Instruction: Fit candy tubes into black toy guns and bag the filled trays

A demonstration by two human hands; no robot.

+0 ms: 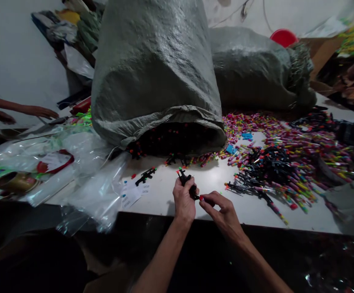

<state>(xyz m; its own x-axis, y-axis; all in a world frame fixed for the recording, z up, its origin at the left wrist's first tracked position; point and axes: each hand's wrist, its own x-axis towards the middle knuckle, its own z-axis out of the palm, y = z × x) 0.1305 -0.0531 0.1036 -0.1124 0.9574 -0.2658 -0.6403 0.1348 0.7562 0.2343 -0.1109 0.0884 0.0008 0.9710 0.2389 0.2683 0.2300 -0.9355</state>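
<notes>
Near the table's front edge, my left hand (184,199) is closed around a small black toy gun (183,177) with orange and green tips. My right hand (221,209) pinches a small red piece (201,198) between thumb and fingertips, at the lower end of that gun. Another black toy gun (146,176) lies on the table to the left, beside printed paper slips (135,193). Just beyond my hands gapes the mouth of a big grey woven sack (158,73), with dark toy guns inside it.
To the right, black toy guns (267,167) lie heaped over many colourful small sticks (302,148). Clear plastic bags (85,179) and a brown tape roll (14,182) cover the left side. A second sack (253,69) lies behind. Another person's hand (40,111) reaches in at far left.
</notes>
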